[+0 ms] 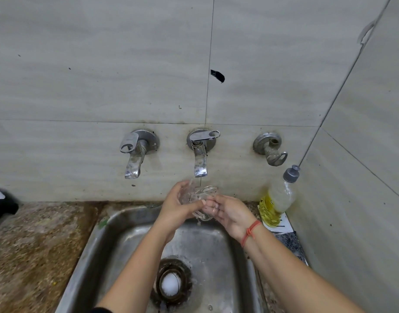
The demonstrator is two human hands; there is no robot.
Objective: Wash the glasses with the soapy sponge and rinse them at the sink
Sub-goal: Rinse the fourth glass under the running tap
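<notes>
A clear glass [199, 197] is held tilted under the middle tap [200, 163], and water runs from the spout onto it. My left hand [178, 206] curls round the glass from the left. My right hand [230, 213] grips it from the right, with a red thread on the wrist. Both hands are above the back of the steel sink [117, 224]. No sponge is in view.
A second tap [134, 154] is on the wall to the left and a valve [271, 150] to the right. A soap bottle [278, 197] with yellow liquid stands on the right corner ledge. The drain [171, 282] holds a white ball. A speckled counter [36, 245] lies left.
</notes>
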